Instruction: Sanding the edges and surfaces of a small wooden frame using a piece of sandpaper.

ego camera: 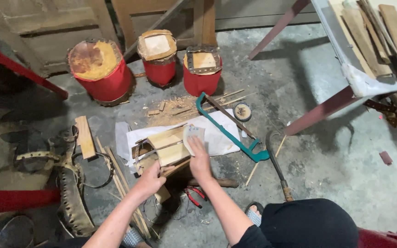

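Observation:
A small wooden box-like piece [167,146] lies on a white sheet [217,133] on the concrete floor. My right hand [199,158] presses a pale sheet of sandpaper [193,134] against the top of the wood. My left hand [150,179] grips the near lower edge of the wooden piece, fingers curled around it. Thin wooden strips stick out from under the piece.
Three red drum shells [101,71] [158,57] [201,69] stand at the back. A teal hacksaw [228,131], a curved-blade tool [275,163], red pliers [194,195], a small round tin [242,111], wood slats [84,137] and leather straps [72,193] lie around. A table [345,55] with planks stands at right.

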